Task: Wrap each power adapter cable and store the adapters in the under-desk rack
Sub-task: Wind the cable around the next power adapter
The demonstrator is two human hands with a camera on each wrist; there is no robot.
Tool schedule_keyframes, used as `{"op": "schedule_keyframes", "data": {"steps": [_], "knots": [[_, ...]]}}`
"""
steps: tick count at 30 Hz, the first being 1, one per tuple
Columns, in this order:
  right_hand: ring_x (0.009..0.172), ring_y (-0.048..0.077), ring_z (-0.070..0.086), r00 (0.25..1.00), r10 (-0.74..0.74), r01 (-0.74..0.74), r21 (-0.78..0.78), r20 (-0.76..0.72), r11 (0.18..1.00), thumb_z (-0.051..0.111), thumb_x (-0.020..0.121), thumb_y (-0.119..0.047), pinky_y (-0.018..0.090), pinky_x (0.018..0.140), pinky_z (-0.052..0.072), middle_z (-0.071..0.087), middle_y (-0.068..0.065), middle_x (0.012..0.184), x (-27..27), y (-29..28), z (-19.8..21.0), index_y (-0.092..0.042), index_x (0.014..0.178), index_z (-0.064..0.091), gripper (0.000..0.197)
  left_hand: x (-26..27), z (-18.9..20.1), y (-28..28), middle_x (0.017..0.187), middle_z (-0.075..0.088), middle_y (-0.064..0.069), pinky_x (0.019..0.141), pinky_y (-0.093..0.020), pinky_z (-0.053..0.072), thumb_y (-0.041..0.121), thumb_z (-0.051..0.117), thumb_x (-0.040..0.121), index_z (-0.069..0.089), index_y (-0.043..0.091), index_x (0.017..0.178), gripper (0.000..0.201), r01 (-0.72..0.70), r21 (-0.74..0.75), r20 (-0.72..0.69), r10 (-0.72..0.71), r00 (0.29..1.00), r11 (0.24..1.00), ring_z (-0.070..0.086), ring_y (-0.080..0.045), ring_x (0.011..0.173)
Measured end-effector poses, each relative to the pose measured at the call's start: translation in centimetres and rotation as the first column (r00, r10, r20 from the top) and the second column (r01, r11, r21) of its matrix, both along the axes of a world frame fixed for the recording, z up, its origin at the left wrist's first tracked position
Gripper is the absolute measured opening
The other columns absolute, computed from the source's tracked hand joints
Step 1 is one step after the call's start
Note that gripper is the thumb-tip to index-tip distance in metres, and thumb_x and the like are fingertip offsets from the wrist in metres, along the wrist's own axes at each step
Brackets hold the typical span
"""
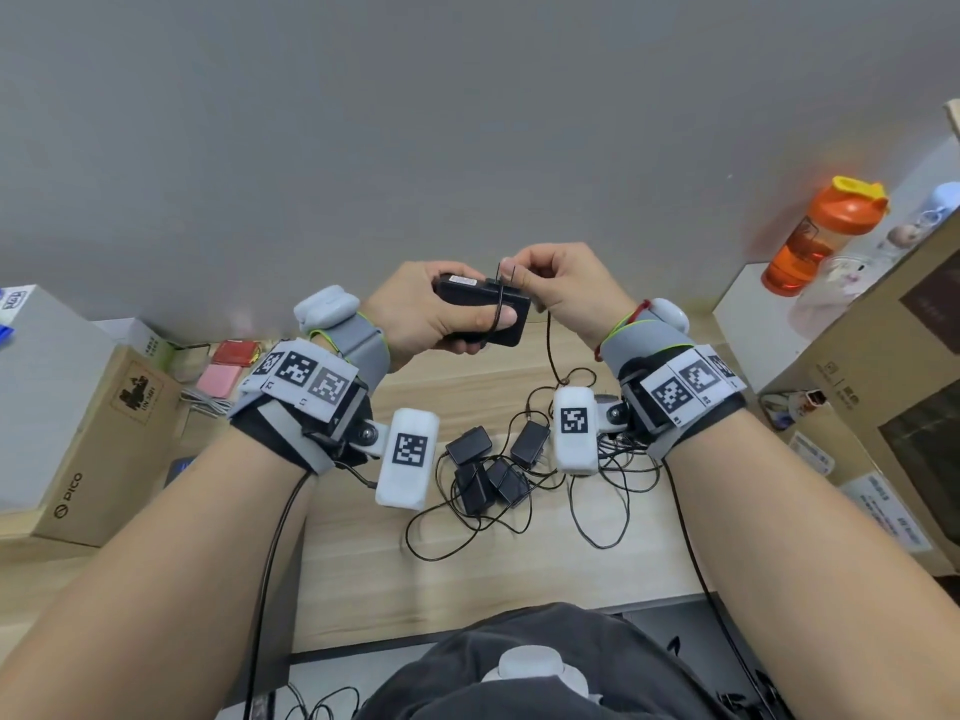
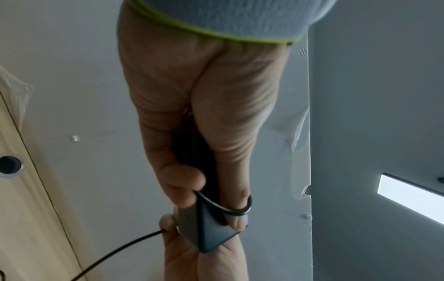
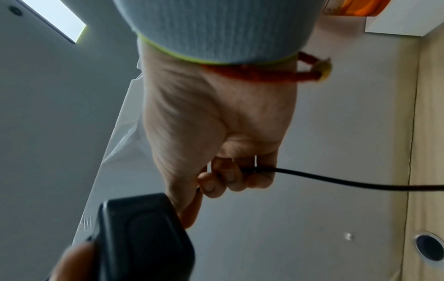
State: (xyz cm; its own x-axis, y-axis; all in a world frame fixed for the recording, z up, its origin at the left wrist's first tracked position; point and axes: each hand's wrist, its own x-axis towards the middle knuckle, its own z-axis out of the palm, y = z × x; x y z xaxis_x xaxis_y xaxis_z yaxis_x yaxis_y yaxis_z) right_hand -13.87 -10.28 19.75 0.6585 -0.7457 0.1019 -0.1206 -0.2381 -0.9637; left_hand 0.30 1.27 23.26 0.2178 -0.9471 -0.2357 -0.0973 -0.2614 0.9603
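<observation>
My left hand (image 1: 426, 314) grips a black power adapter (image 1: 467, 304) above the desk, thumb pressed on its side; in the left wrist view the adapter (image 2: 206, 232) has a cable loop passing over my thumb. My right hand (image 1: 561, 288) pinches the adapter's thin black cable (image 1: 548, 345) just above the adapter's right end. In the right wrist view the cable (image 3: 336, 180) leaves my curled fingers (image 3: 230, 176) toward the right, and the adapter (image 3: 144, 237) fills the lower left. Several more black adapters (image 1: 493, 465) lie in tangled cables on the wooden desk (image 1: 363, 563).
A PICO cardboard box (image 1: 104, 439) stands at the left, with pink and red items (image 1: 228, 368) behind it. An orange bottle (image 1: 821, 236) and large cardboard boxes (image 1: 893, 366) stand at the right. A grey wall backs the desk. A cable hole (image 3: 430, 247) pierces the desk.
</observation>
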Motion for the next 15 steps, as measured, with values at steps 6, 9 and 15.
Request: {"op": "schedule_keyframes", "data": {"steps": [6,9,15], "knots": [[0.052,0.013,0.025,1.0,0.012,-0.013,0.13,0.007,0.991,0.052,0.09,-0.033,0.033,0.053,0.018,0.032,-0.003,0.055,0.8,1.0,-1.1,0.006,0.078,0.058,0.041,-0.2,0.4,-0.7,0.069,0.064,-0.008,0.046,-0.02,0.047,0.008,0.079,0.077,0.061,0.006,0.09,0.023,-0.145,-0.083,-0.12,0.135,0.984,0.986,0.055,-0.018,0.048],[0.048,0.01,0.029,0.993,0.096,-0.089,0.11,-0.063,0.99,0.049,0.1,-0.023,0.023,0.05,0.029,0.034,-0.003,0.053,0.8,1.5,-1.7,-0.01,0.079,0.064,0.029,-0.1,0.8,-1.1,0.061,0.064,-0.005,0.046,-0.019,0.046,0.007,0.079,0.078,0.06,0.005,0.091,0.023,-0.229,-0.119,-0.148,0.211,0.966,0.966,0.056,-0.017,0.047],[0.041,0.002,0.036,0.952,0.215,-0.223,-0.012,-0.217,0.975,0.049,0.103,-0.021,0.007,0.046,0.03,0.038,-0.016,0.042,0.3,2.3,-0.7,-0.005,0.105,0.072,0.028,1.4,0.1,-1.6,0.075,0.065,-0.007,0.05,-0.021,0.049,0.014,0.083,0.075,0.061,0.009,0.087,0.026,-0.353,-0.119,-0.117,0.34,0.933,0.928,0.058,-0.017,0.05]]}}
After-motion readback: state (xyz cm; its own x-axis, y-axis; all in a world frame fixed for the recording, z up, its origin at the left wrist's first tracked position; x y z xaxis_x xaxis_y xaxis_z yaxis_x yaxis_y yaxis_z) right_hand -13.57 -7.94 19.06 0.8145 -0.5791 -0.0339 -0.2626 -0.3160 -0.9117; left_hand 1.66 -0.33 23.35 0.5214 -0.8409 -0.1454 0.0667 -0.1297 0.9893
